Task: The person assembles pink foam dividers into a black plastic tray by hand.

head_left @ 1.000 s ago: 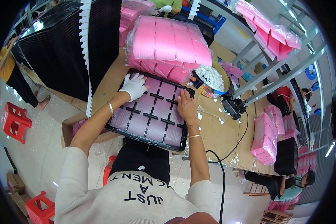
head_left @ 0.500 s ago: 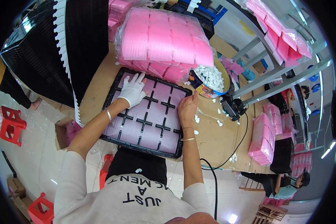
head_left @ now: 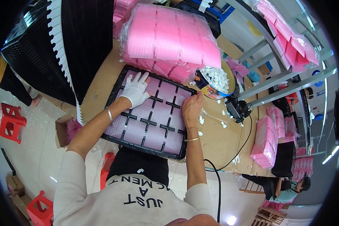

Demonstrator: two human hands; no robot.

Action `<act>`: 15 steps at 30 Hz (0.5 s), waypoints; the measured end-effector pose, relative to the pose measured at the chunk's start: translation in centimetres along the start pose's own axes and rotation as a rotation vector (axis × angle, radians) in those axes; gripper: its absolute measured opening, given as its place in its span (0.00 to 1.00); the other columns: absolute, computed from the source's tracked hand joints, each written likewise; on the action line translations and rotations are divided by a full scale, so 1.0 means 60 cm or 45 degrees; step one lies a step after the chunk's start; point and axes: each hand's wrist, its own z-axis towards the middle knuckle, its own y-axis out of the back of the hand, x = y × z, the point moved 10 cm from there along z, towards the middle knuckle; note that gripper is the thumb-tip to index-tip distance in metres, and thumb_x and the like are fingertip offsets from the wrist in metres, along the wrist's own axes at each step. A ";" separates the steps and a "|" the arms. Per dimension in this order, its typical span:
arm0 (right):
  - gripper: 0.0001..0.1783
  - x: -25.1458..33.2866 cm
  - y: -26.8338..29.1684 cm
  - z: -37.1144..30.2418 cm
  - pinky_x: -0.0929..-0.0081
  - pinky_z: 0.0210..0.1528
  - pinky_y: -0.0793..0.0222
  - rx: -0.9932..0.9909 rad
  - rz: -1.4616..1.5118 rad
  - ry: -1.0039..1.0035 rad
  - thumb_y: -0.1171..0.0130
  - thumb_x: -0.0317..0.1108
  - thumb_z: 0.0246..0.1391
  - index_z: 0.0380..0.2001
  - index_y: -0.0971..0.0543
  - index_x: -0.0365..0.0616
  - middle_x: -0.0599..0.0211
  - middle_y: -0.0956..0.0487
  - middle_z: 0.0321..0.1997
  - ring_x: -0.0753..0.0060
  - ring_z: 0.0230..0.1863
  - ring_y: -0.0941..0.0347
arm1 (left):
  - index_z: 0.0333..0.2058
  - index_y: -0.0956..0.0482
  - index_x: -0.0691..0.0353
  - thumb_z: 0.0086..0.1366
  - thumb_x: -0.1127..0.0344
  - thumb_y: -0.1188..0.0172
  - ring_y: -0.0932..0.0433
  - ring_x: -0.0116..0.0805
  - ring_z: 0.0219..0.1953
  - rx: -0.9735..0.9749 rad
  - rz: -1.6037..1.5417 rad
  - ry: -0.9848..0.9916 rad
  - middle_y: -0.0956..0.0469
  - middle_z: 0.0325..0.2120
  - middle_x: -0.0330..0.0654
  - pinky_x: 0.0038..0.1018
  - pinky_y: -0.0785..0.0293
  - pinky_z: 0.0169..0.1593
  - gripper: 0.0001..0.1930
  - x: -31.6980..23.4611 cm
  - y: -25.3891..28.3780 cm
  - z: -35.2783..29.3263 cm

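Observation:
A black plastic tray with cross-shaped ribs lies at the table's near edge. Pale pink-lilac sheeting fills its compartments between the ribs. My left hand, in a white glove with some fingertips bare, rests flat on the upper left of the tray, fingers spread. At the tray's right rim, close to the far corner, my bare right hand has its fingers curled and closed on the edge. Just beyond the tray sits a big plastic-wrapped stack of pink foam sheets.
A round tub of white scraps stands right of the pink stack, beside a black corded device. Tall stacked black trays rise on the left. Pink bundles lie at the right; red stools stand on the floor.
My right hand's fingers have curled in more at the tray's right rim. My left hand stays spread on the tray. The whole view has shifted slightly.

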 end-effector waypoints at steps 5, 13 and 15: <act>0.24 0.031 0.012 -0.007 0.48 0.69 0.41 0.129 0.067 0.036 0.48 0.31 0.63 0.59 0.30 0.27 0.38 0.31 0.66 0.38 0.64 0.35 | 0.70 0.39 0.68 0.70 0.44 0.47 0.47 0.52 0.76 -0.050 -0.080 0.070 0.45 0.74 0.57 0.51 0.54 0.75 0.40 0.033 0.007 -0.005; 0.34 0.039 -0.053 -0.050 0.52 0.77 0.51 0.388 -0.001 0.127 0.61 0.47 0.74 0.71 0.39 0.30 0.40 0.38 0.75 0.45 0.77 0.44 | 0.67 0.33 0.71 0.72 0.44 0.51 0.43 0.46 0.74 -0.143 0.125 0.082 0.37 0.70 0.54 0.49 0.57 0.75 0.37 0.081 0.015 -0.035; 0.33 0.042 -0.049 -0.049 0.52 0.77 0.51 0.372 -0.027 0.147 0.62 0.46 0.75 0.70 0.39 0.29 0.39 0.37 0.74 0.44 0.76 0.44 | 0.67 0.33 0.71 0.73 0.44 0.52 0.43 0.46 0.74 -0.162 0.129 0.061 0.36 0.70 0.54 0.50 0.57 0.75 0.36 0.077 0.022 -0.041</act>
